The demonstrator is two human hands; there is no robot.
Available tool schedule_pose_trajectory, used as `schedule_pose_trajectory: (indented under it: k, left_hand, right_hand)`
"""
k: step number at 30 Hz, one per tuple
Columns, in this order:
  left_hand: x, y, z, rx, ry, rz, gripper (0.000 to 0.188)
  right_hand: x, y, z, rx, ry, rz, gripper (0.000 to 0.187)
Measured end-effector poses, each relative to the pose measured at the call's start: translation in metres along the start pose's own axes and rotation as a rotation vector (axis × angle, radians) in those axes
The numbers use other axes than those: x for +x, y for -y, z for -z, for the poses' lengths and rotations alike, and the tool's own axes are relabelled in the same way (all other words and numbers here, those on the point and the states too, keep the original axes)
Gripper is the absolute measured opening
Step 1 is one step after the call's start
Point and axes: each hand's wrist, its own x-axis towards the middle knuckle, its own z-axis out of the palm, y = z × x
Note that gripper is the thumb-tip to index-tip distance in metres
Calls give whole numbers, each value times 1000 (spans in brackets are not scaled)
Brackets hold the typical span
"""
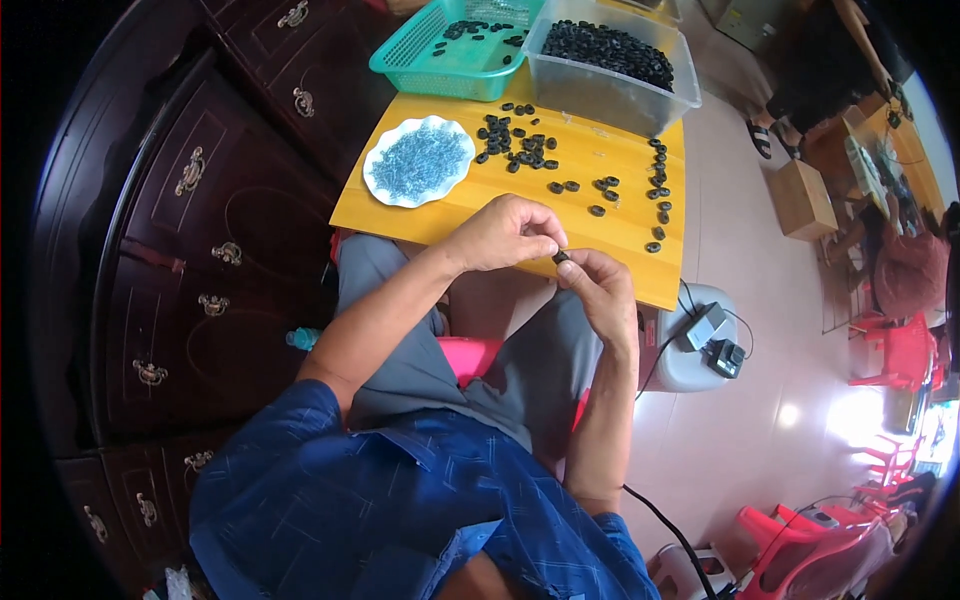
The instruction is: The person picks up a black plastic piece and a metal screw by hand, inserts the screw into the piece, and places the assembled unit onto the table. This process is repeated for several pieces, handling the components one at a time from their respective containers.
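Just over the table's near edge, my two hands meet at the fingertips. My right hand (603, 291) pinches a small black ring-shaped piece (560, 257) between thumb and fingers. Close against that piece, my left hand (508, 236) has its thumb and fingers pressed together; whatever is in this pinch is too small to make out. Beyond the hands, a loose group of black ring pieces (526, 157) lies on the yellow table (460, 222). A white scalloped plate (378, 182) to the left bears a heap of tiny clear bluish pieces (420, 162).
A green basket (430, 82) and a clear plastic bin (600, 95), both with black pieces, stand at the table's far side. More pieces line the right edge (657, 195). Dark drawers (190, 250) flank the left. A grey stool (690, 360) bears small devices. Other people are at far right.
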Motion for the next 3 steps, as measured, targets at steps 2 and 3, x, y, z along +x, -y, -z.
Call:
schedule_pose_trajectory:
  k: [2,3]
  left_hand:
    - [-1,0,3,81,42,0,12]
    - [-1,-2,4,106,54,0,13]
  right_hand:
    - [1,-3,0,-31,11,11,18]
    - [0,-5,1,-58,18,24,19]
